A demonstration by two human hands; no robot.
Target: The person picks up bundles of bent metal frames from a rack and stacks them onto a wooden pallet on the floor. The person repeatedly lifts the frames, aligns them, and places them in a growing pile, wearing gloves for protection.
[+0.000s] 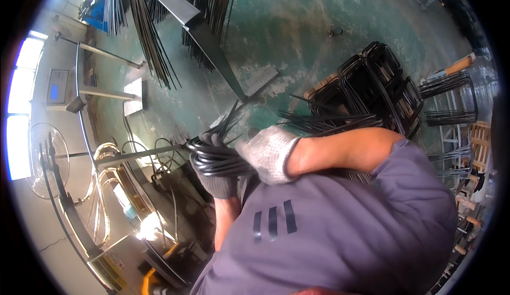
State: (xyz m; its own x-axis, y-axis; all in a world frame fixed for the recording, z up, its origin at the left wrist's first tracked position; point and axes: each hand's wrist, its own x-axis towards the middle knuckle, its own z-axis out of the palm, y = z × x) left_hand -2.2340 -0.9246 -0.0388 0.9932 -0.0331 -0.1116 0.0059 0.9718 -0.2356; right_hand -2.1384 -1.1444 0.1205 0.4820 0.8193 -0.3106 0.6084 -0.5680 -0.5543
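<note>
A bundle of black bent metal rods [218, 158] lies across my hands in front of my chest, its curved ends showing as a stack of loops. My left hand [217, 184], in a grey knit glove, is wrapped round the bundle from below, with fingertips over its top. From the right, my right hand [271, 154], in a paler knit glove, closes over the same bundle; its fingertips are partly hidden. Straight black rod ends [324, 122] stick out beyond my right hand and forearm, and a few point up and away past my left fingers.
Bunches of long thin rods [146, 35] hang on a metal stand [212, 37] ahead. Black rounded frames [372, 77] are stacked at right. Left are a machine with hoses [103, 183], a fan [48, 159] and a wall control box [57, 87]. Racks with bent rods [451, 101] stand far right.
</note>
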